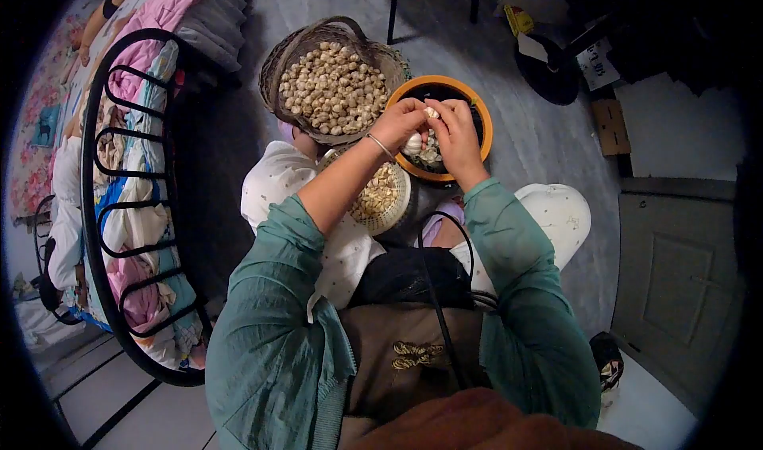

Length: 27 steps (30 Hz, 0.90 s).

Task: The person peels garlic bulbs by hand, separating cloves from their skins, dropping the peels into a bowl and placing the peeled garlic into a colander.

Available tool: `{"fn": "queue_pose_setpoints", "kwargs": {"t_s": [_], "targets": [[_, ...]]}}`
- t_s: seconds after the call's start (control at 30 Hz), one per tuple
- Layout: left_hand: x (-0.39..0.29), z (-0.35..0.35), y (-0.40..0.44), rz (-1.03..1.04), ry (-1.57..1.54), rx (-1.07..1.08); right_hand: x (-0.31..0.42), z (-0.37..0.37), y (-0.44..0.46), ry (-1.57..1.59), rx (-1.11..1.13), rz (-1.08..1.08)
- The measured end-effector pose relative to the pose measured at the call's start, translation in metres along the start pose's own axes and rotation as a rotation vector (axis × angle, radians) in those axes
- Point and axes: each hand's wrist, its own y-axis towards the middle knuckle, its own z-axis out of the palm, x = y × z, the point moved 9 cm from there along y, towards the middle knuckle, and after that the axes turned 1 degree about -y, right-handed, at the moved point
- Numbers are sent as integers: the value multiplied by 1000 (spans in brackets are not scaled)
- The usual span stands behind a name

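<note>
Evidently garlic: a small whitish garlic piece [431, 112] sits between the fingertips of both hands, above the orange-rimmed tub [487, 128]. The left hand [404, 122] and the right hand [455, 132] come together there, thumbs and fingers pinched on it from either side; how much each one bears cannot be told. The piece looks very light and firm, likely to bruise under a hard nail, and its skin is probably dry, papery and quick to tear, while any bared flesh would turn slick. A fingertip hold on its broad sides seems to suit it better than a squeeze from the whole hand.

Just below the left hand shows a larger white garlic bulb [412, 143]; whether the lower fingers cradle it or it rests on the heap is hidden. It should be stiff and a little weightier, best taken around its fat middle. Beneath lie loose pale skins [429, 158], likely almost weightless and easily scattered.

Farther out, beside the tub, the wicker basket [271, 76] carries many whole bulbs [330, 88], which would probably roll if nudged. Nearer the person's body, partly under the left forearm, a pale plastic colander [406, 199] holds smooth-looking cloves [377, 196], perhaps slippery. All stand low, over the grey floor [524, 152].
</note>
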Motion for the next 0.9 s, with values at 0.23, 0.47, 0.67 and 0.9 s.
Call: {"fn": "queue_pose_setpoints", "kwargs": {"t_s": [0.23,0.47,0.67,0.9], "targets": [[0,-3,0,15,5,-48,5,4,-2,2,-22,-30],[2,-3,2,-2,44,-72,7,6,-4,-33,-29,-48],[0,-4,0,-9,77,-83,3,8,-5,-58,-37,-37],[1,1,-3,-45,34,-26,-42,10,-5,338,-25,329]]}}
